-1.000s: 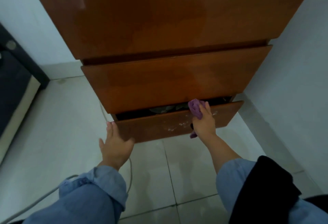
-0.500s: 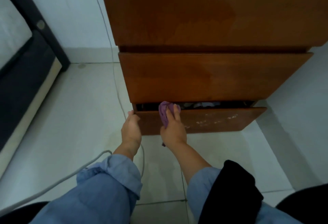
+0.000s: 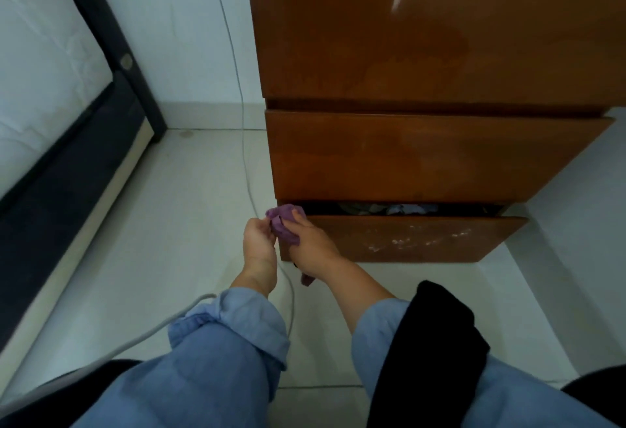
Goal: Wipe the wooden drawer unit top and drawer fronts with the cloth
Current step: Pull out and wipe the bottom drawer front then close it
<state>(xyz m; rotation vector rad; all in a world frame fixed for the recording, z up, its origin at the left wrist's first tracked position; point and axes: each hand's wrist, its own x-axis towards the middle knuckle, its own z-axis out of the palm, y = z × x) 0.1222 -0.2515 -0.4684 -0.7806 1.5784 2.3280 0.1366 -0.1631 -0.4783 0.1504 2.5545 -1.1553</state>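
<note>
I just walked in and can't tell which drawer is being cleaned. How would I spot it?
Find the wooden drawer unit against the white wall. The bottom drawer alone is pulled open, with whitish smears on its front and a purple cloth at its left corner.

A crumpled purple cloth [image 3: 284, 227] sits at the left corner of the wooden drawer unit's [image 3: 423, 95] part-open bottom drawer [image 3: 406, 239].
</note>
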